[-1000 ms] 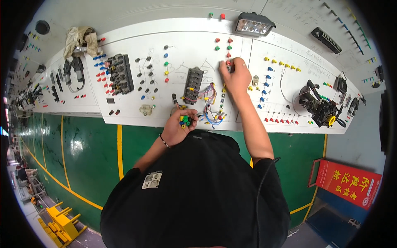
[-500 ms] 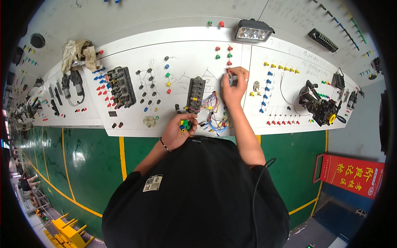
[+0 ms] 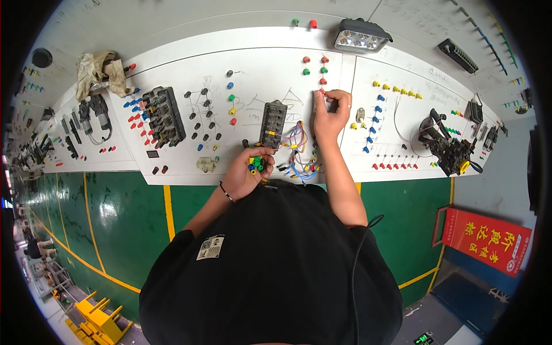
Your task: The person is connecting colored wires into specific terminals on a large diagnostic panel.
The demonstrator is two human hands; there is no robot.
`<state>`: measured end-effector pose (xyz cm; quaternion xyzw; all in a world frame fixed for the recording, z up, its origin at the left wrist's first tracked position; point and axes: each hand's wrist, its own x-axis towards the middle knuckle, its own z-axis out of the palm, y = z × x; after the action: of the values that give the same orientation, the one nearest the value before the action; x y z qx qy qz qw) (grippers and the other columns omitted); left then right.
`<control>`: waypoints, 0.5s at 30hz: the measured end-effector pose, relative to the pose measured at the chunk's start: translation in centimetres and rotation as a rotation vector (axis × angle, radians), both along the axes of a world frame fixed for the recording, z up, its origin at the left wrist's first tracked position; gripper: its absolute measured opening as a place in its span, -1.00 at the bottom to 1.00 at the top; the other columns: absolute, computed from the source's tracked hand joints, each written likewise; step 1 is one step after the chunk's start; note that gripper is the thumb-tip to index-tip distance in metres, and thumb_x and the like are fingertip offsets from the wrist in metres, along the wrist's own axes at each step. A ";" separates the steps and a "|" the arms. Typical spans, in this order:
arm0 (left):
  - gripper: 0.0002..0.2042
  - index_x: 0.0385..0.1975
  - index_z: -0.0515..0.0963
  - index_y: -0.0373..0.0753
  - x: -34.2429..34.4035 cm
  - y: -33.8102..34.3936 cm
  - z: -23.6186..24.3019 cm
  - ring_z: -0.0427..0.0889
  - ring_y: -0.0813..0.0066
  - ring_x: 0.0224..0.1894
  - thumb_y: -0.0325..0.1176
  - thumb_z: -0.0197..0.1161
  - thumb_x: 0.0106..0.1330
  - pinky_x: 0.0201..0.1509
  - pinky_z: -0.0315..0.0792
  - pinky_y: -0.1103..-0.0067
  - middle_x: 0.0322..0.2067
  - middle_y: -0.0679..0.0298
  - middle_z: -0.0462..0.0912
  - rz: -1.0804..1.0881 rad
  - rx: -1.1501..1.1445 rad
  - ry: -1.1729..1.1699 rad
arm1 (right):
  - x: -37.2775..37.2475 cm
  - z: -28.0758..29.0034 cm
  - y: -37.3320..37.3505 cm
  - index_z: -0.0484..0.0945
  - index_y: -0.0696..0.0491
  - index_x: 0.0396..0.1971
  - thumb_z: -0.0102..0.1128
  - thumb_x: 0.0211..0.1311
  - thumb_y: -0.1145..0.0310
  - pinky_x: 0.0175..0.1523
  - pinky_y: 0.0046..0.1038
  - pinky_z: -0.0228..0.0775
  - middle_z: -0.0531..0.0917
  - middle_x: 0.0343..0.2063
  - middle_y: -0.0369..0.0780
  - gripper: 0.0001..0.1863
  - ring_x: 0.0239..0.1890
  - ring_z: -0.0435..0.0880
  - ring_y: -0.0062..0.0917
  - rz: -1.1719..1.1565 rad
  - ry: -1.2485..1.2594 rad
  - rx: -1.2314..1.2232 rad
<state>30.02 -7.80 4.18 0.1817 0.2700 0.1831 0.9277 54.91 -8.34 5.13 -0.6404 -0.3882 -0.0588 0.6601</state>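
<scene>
My left hand (image 3: 237,177) is cupped, palm up, at the front edge of the white board. Its curled fingers hold several small coloured terminal caps (image 3: 256,165), green, yellow, blue and black. Farther forward, my right hand (image 3: 332,119) pinches at a small red terminal cap (image 3: 323,93) at the near end of a red and green column; the fingertips partly hide it. Between the hands a black fuse box (image 3: 273,123) stands on the board. A bundle of thin coloured wires (image 3: 297,144) lies to its right, beside my right wrist.
A lamp (image 3: 361,37) sits at the back edge. On the left are a large black fuse block (image 3: 163,118) and rows of coloured terminals. To the right, blue terminals (image 3: 374,119) line up near a black motor-like assembly (image 3: 444,144). A black cable (image 3: 355,276) hangs over my shirt.
The view has shifted a little, so the board sits slightly higher. My right hand stays at the terminal column, its fingers slightly repositioned. My left hand keeps its handful of caps.
</scene>
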 end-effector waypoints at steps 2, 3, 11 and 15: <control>-0.71 -0.15 0.53 -0.35 -0.2 0.1 -0.1 0.52 0.41 -0.36 -0.27 -0.06 0.43 -0.28 0.37 0.56 -0.36 0.19 0.60 -0.006 0.002 -0.020 | 0.1 -0.1 0.1 0.53 0.13 -0.40 0.32 0.02 0.61 -0.19 -0.48 0.33 0.52 -0.36 -0.21 -0.85 -0.34 0.45 -0.48 -0.006 -0.066 0.004; -0.71 -0.15 0.53 -0.35 -0.3 0.2 -0.1 0.52 0.41 -0.36 -0.27 -0.06 0.43 -0.28 0.37 0.56 -0.36 0.19 0.60 -0.003 -0.007 -0.009 | 0.1 -0.2 0.1 0.53 0.13 -0.40 0.32 0.02 0.61 -0.19 -0.48 0.33 0.52 -0.36 -0.21 -0.85 -0.34 0.45 -0.48 -0.002 -0.066 -0.002; -0.72 -0.17 0.52 -0.37 -0.4 0.6 -0.4 0.51 0.40 -0.38 -0.28 -0.06 0.43 -0.30 0.36 0.56 -0.38 0.18 0.58 0.033 -0.026 -0.007 | 0.2 -0.7 0.1 0.53 0.12 -0.40 0.37 0.01 0.57 -0.24 -0.50 0.31 0.52 -0.36 -0.22 -0.82 -0.38 0.43 -0.52 0.005 -0.035 0.002; -0.73 -0.18 0.52 -0.37 -0.4 0.7 -0.6 0.51 0.40 -0.38 -0.29 -0.05 0.43 -0.31 0.35 0.56 -0.38 0.18 0.58 0.043 -0.049 0.004 | 0.2 -0.6 0.1 0.53 0.12 -0.40 0.40 0.00 0.55 -0.25 -0.51 0.30 0.52 -0.36 -0.23 -0.80 -0.38 0.42 -0.53 0.006 -0.141 -0.006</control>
<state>29.66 -7.08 3.62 0.1533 0.2801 0.1961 0.9271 55.15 -8.22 4.56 -0.6353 -0.4359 -0.1006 0.6295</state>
